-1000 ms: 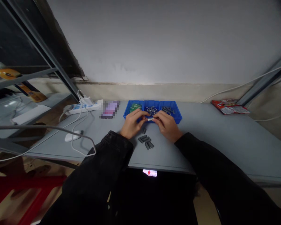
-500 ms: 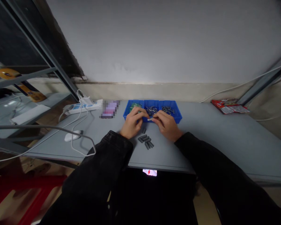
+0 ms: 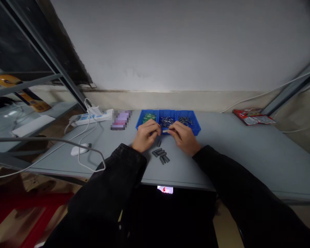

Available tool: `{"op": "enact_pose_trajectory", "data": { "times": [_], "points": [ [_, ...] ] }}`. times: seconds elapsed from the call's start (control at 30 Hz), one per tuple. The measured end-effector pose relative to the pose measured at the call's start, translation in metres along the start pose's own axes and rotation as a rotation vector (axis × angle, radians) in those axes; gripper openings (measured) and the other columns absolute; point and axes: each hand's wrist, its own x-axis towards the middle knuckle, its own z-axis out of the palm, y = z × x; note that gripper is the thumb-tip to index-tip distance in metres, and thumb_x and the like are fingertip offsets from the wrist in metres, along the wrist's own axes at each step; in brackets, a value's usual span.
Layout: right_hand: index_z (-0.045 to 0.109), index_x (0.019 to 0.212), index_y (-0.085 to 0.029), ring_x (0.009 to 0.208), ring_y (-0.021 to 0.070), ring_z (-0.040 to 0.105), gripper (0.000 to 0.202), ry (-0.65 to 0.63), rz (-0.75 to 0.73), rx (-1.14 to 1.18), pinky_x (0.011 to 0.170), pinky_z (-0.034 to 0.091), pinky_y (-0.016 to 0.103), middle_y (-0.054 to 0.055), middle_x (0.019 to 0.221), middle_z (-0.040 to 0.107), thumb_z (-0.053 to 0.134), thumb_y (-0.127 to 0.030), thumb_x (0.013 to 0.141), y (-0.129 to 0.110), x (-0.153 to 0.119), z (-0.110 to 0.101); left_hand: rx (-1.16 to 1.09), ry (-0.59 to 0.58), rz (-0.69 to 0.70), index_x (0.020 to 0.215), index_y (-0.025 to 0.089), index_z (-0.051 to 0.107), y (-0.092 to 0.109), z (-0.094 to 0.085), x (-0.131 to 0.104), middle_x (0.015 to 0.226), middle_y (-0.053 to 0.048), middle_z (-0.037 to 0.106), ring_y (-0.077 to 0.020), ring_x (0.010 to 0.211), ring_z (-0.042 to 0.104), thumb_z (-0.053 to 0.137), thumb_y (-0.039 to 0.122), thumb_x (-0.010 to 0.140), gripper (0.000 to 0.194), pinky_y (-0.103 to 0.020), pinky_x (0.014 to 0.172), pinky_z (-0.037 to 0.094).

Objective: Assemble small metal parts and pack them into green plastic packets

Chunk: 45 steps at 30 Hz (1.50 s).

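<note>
Three joined blue bins (image 3: 197, 131) stand on the grey table, with green pieces (image 3: 149, 117) in the left one, small metal parts (image 3: 166, 121) in the middle and dark grey pieces (image 3: 185, 121) on the right. My right hand (image 3: 184, 137) pinches a small pale piece (image 3: 165, 131) in front of the middle bin. Just left of it, my left hand (image 3: 146, 135) has its fingers curled together; whatever they hold is too small to make out. Several dark grey cylinders (image 3: 162, 155) lie on the table below my hands.
On the left are a white power strip (image 3: 93, 117), looped cables, a white mouse (image 3: 80, 149) and a blurred purple item (image 3: 121, 120). A red packet (image 3: 253, 117) lies at the far right. A lit screen (image 3: 165, 189) shows below the table's front edge.
My left hand has drawn slightly left, away from the pale piece, and a gap now shows between my hands. My right hand still pinches that piece.
</note>
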Motion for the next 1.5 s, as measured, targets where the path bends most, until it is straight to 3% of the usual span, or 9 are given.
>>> {"op": "enact_pose_trajectory", "data": {
  "times": [0.13, 0.3, 0.5, 0.67, 0.8, 1.0, 1.23, 1.5],
  "points": [
    [0.059, 0.094, -0.02, 0.083, 0.0186, 0.059, 0.019, -0.006, 0.006, 0.004, 0.077, 0.045, 0.033, 0.005, 0.089, 0.061, 0.047, -0.032, 0.104, -0.0001, 0.0002, -0.0002, 0.026, 0.01, -0.005, 0.073, 0.016, 0.062, 0.0005, 0.0004, 0.0001, 0.08, -0.003, 0.064, -0.016, 0.081, 0.058, 0.046, -0.005, 0.079, 0.027, -0.031, 0.077, 0.048],
    [0.059, 0.095, -0.02, 0.085, 0.0188, 0.06, 0.019, -0.009, 0.015, 0.007, 0.078, 0.046, 0.033, 0.006, 0.091, 0.062, 0.047, -0.032, 0.104, -0.0009, 0.0004, -0.0008, 0.107, 0.05, -0.003, 0.087, 0.016, 0.067, 0.0054, 0.0015, 0.0022, 0.094, -0.006, 0.066, -0.0185, 0.094, 0.061, 0.054, 0.006, 0.09, 0.017, -0.034, 0.086, 0.05],
    [0.06, 0.097, -0.02, 0.083, 0.0176, 0.059, 0.014, -0.019, 0.0, 0.016, 0.076, 0.046, 0.031, 0.005, 0.092, 0.062, 0.049, -0.027, 0.103, 0.0002, -0.0008, 0.0003, 0.115, 0.046, -0.039, 0.094, 0.016, 0.065, 0.0052, 0.0028, 0.0023, 0.09, -0.004, 0.065, -0.0119, 0.069, 0.054, 0.061, 0.018, 0.095, 0.005, -0.028, 0.071, 0.05],
    [0.062, 0.103, -0.02, 0.086, 0.0179, 0.061, 0.012, 0.009, -0.043, 0.038, 0.079, 0.048, 0.032, 0.005, 0.096, 0.064, 0.05, -0.022, 0.102, -0.0004, -0.0005, -0.0002, 0.085, -0.002, -0.104, 0.105, 0.016, 0.068, 0.0029, 0.0038, -0.0006, 0.098, -0.006, 0.072, -0.0148, 0.084, 0.067, 0.061, 0.026, 0.098, 0.014, -0.027, 0.075, 0.054],
    [0.063, 0.102, -0.021, 0.09, 0.0193, 0.061, 0.014, 0.069, -0.051, 0.045, 0.082, 0.05, 0.034, 0.006, 0.094, 0.063, 0.049, -0.018, 0.101, -0.0006, 0.0005, -0.0014, 0.068, -0.058, -0.141, 0.107, 0.017, 0.071, 0.0046, 0.0036, -0.002, 0.103, -0.007, 0.076, -0.0155, 0.091, 0.071, 0.058, 0.029, 0.1, 0.019, -0.025, 0.074, 0.056],
    [0.063, 0.1, -0.022, 0.092, 0.0197, 0.061, 0.016, 0.077, -0.072, 0.051, 0.082, 0.051, 0.035, 0.006, 0.095, 0.063, 0.048, -0.017, 0.101, 0.0001, -0.0001, -0.0015, 0.033, -0.05, -0.144, 0.108, 0.016, 0.071, 0.0074, 0.0036, -0.0019, 0.102, -0.006, 0.077, -0.0127, 0.083, 0.072, 0.068, 0.033, 0.094, 0.022, -0.021, 0.067, 0.056],
    [0.059, 0.096, -0.021, 0.089, 0.0191, 0.06, 0.011, 0.058, -0.031, 0.052, 0.081, 0.049, 0.034, 0.006, 0.092, 0.062, 0.05, -0.022, 0.101, -0.0014, 0.0006, -0.0015, 0.044, -0.005, -0.117, 0.099, 0.016, 0.073, 0.0062, 0.0045, -0.0026, 0.094, -0.005, 0.077, -0.0114, 0.073, 0.069, 0.069, 0.033, 0.093, 0.018, -0.023, 0.067, 0.056],
    [0.056, 0.087, -0.02, 0.079, 0.0166, 0.056, 0.024, -0.001, 0.05, -0.005, 0.074, 0.042, 0.032, 0.003, 0.084, 0.059, 0.044, -0.03, 0.105, -0.0024, 0.0002, -0.0023, 0.02, -0.027, -0.107, 0.101, 0.016, 0.074, 0.0051, 0.0044, -0.0033, 0.094, -0.005, 0.078, -0.0111, 0.071, 0.069, 0.072, 0.033, 0.091, 0.019, -0.024, 0.068, 0.057]
  ]
}}
